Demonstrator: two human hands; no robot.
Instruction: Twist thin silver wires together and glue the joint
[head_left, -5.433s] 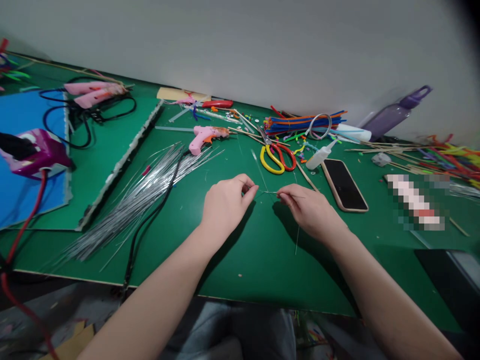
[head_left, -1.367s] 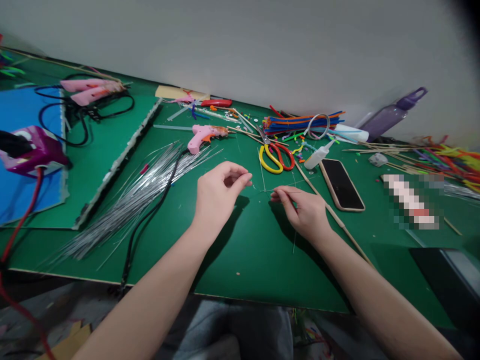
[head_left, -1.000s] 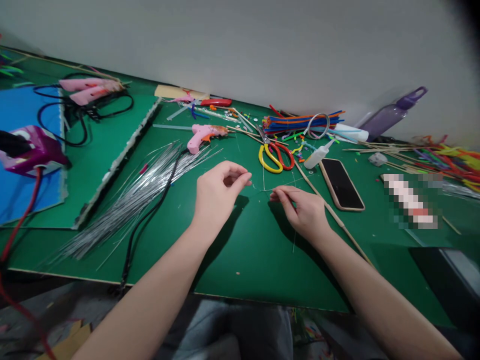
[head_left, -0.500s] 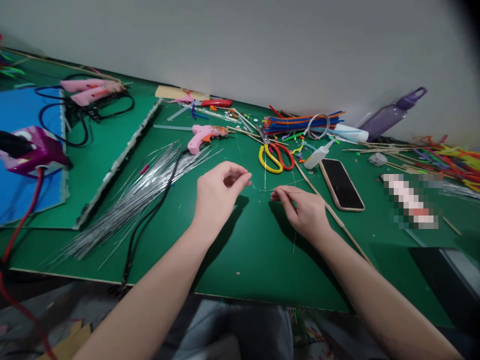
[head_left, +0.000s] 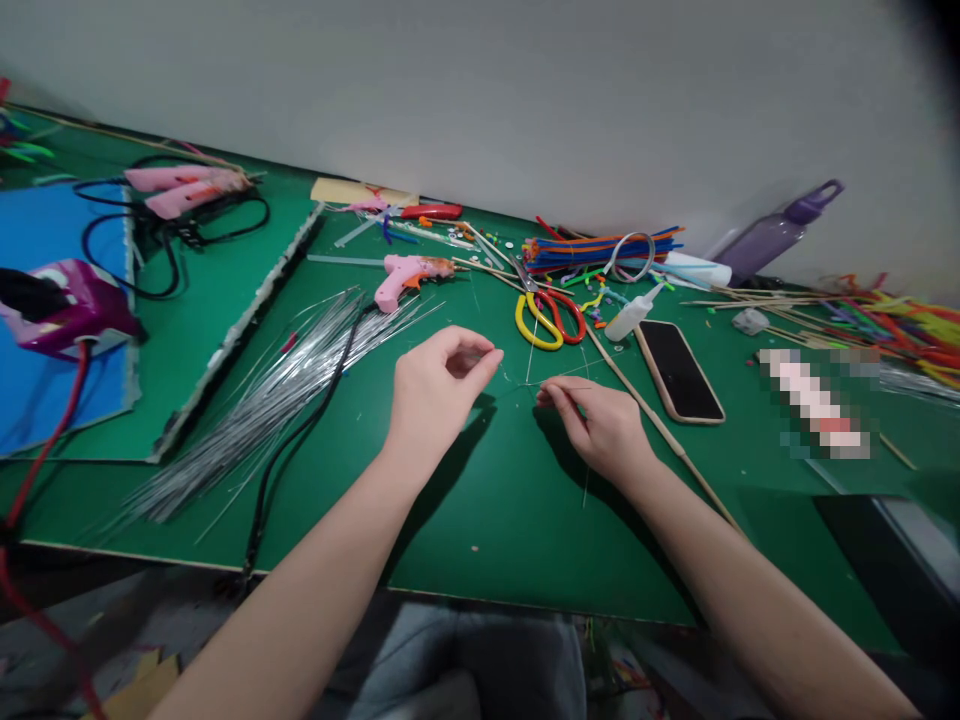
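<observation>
Over the green table, my right hand [head_left: 596,425] pinches thin silvery wires [head_left: 529,360] that cross at its fingertips. One strand stands up toward the scissors [head_left: 541,320], and others stick out to the right. My left hand [head_left: 446,385] is closed in a pinch a short gap to the left, level with the right. A faint curl of wire reaches its fingertips; the strand is very fine and hard to follow. Left of my hands lies a loose bundle of silver wires [head_left: 262,400]. The scissors, with yellow and red handles, rest just beyond the wires.
A pink glue gun [head_left: 405,280] lies behind the wire bundle, its black cord [head_left: 300,430] running to the front edge. On the right are a glue bottle [head_left: 630,315], a phone [head_left: 680,372], a wooden stick [head_left: 652,415] and a purple bottle [head_left: 772,235]. Pipe cleaners [head_left: 592,250] lie behind.
Both hands keep nearly the same pose. The upright strand leans slightly more to the right at its top, and the view has shifted a little.
</observation>
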